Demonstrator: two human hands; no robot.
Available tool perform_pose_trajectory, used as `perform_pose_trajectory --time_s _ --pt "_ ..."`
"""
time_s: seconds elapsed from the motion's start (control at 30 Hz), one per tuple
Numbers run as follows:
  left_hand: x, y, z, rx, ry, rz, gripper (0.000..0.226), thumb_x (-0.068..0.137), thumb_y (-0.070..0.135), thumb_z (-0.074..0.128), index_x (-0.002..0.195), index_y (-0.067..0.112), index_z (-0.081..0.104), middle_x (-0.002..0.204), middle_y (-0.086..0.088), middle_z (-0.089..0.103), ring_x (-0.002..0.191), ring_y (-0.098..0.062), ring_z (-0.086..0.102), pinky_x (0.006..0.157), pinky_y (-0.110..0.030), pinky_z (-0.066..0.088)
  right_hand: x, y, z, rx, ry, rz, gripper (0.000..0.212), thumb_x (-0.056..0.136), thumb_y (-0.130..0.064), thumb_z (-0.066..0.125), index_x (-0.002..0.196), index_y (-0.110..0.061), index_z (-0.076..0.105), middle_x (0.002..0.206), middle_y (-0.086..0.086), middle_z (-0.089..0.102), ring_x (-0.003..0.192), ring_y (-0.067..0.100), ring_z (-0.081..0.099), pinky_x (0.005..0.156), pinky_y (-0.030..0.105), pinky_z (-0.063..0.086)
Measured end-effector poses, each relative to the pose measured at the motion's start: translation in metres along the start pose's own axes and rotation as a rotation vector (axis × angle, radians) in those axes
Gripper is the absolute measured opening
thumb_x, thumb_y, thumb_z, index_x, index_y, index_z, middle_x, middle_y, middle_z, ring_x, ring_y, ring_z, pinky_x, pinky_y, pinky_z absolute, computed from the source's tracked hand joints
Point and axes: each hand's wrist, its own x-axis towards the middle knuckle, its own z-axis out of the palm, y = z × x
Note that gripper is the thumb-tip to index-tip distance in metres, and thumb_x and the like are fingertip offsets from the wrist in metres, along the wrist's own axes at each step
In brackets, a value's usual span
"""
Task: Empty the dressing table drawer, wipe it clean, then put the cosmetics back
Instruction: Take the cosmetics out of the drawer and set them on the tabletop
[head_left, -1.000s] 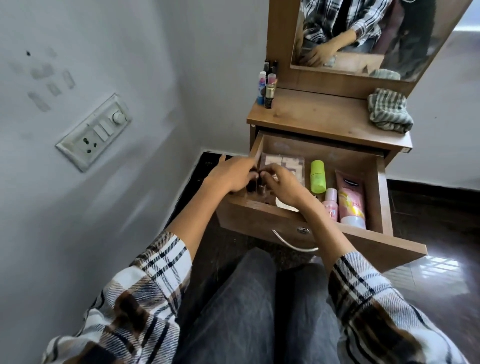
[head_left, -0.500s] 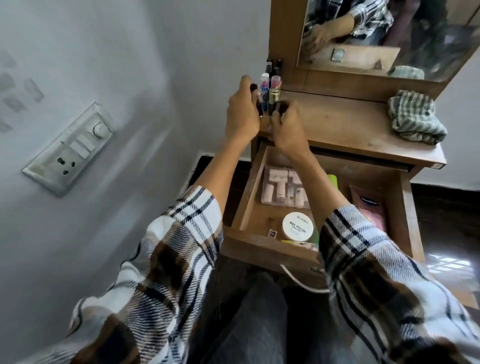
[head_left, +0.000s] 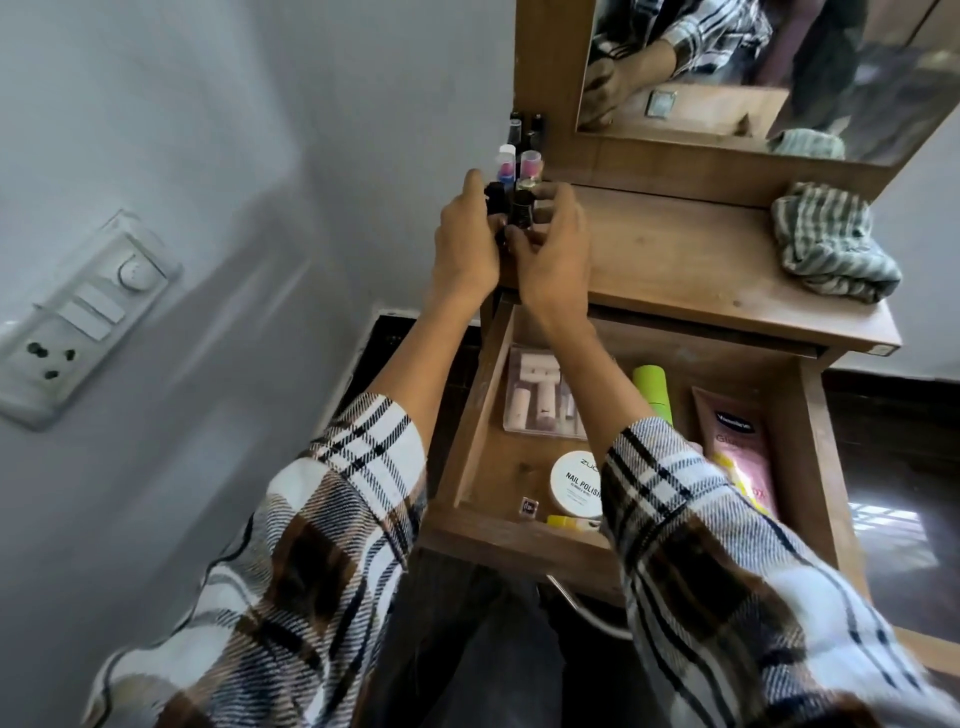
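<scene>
Dark bottles between left hand, right hand

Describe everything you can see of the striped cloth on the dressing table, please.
The cloth is a soft woven fabric, grey-green with pale stripes. It lies crumpled in a loose heap, not folded, at the right end of the wooden tabletop, just below the mirror, which shows part of its reflection. It rests only on the tabletop; neither hand touches it, and both are busy far to its left. Whether it is damp or dry cannot be told.
</scene>
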Motion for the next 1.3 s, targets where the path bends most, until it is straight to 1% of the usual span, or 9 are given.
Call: perform_pose_trajectory --time_s 0.1,0.23,0.47,0.63,0.83,0.93,1.13,1.2,1.3 --pt "-0.002 0.000 0.002 -0.053 0.006 -0.024 0.022 0.096 0.012 0.046 0.117 0.006 0.049 0.110 -0.009 0.062 0.097 -0.015 0.060 0.076 -0.019 0.048 0.002 0.002 0.000 0.006 -0.009 0.012 0.037 0.088 -0.008 0.061 0.122 -0.013 0.048 0.115 0.008 0.056 0.100 0.019 0.062 0.083 0.038 0.054" --pt "-0.007 -0.001 0.006 -0.113 0.008 -0.066 0.021 0.094 0.010 0.050 0.114 0.005 0.054 0.111 -0.009 0.063 0.102 -0.017 0.060 0.079 -0.019 0.047 0.003 0.004 -0.001 0.057 -0.015 0.030 0.035 0.087 -0.008 0.063 0.119 -0.011 0.049 0.113 0.009 0.060 0.100 0.017 0.064 0.084 0.037 0.055" --pt "-0.007 -0.002 0.010 -0.145 0.031 -0.076 0.022 0.093 0.004 0.049 0.113 0.001 0.057 0.110 -0.012 0.064 0.101 -0.019 0.062 0.080 -0.020 0.050 0.005 0.006 -0.001 0.122 -0.001 0.096 0.032 0.084 -0.006 0.067 0.113 -0.009 0.052 0.101 0.004 0.065 0.095 0.015 0.064 0.084 0.035 0.055" --pt "-0.007 -0.002 0.014 -0.183 0.048 -0.090 0.023 0.092 0.003 0.048 0.113 0.001 0.058 0.108 -0.011 0.065 0.097 -0.016 0.062 0.075 -0.013 0.046 0.006 0.009 -0.001 0.126 0.009 0.088 0.031 0.083 -0.009 0.069 0.110 -0.010 0.054 0.095 0.000 0.063 0.092 0.014 0.064 0.078 0.025 0.055" --pt "-0.007 -0.005 0.017 -0.181 0.035 -0.132 0.025 0.094 0.006 0.049 0.116 0.001 0.058 0.111 -0.011 0.065 0.099 -0.015 0.062 0.077 -0.012 0.047 0.007 0.011 0.000 0.123 0.013 0.089 0.032 0.081 -0.009 0.071 0.108 -0.011 0.054 0.087 -0.008 0.058 0.086 0.009 0.061 0.073 0.018 0.051" --pt "-0.011 -0.006 0.016 -0.186 0.052 -0.164 0.027 0.094 0.003 0.047 0.119 0.000 0.056 0.114 -0.013 0.064 0.095 -0.010 0.059 0.074 -0.005 0.043 0.007 0.012 -0.001 0.116 -0.002 0.094 0.035 0.080 -0.006 0.071 0.109 -0.010 0.053 0.090 -0.004 0.059 0.087 0.010 0.061 0.074 0.019 0.052" --pt "-0.029 -0.001 0.004 -0.173 0.128 -0.232 0.034 0.094 0.003 0.049 0.127 -0.001 0.050 0.126 -0.017 0.057 0.117 -0.024 0.055 0.097 -0.027 0.046 -0.003 0.008 -0.011 0.162 -0.051 0.106 0.033 0.079 -0.001 0.071 0.106 -0.009 0.053 0.087 -0.006 0.055 0.077 0.003 0.055 0.067 0.013 0.051" --pt "-0.039 0.002 -0.005 -0.173 0.145 -0.233 0.034 0.092 0.000 0.051 0.126 -0.001 0.051 0.126 -0.016 0.057 0.117 -0.024 0.055 0.098 -0.028 0.046 -0.013 0.007 -0.019 0.193 -0.052 0.080 0.028 0.078 0.002 0.070 0.100 -0.009 0.055 0.084 -0.005 0.055 0.074 0.002 0.053 0.064 0.009 0.048" --pt "-0.058 0.010 -0.021 -0.206 0.140 -0.225 0.037 0.089 -0.001 0.055 0.126 0.000 0.051 0.125 -0.015 0.058 0.117 -0.023 0.055 0.097 -0.028 0.046 -0.032 0.009 -0.036 0.194 -0.072 0.040 0.025 0.077 0.006 0.069 0.092 -0.008 0.056 0.085 0.003 0.057 0.078 0.009 0.054 0.067 0.012 0.047"
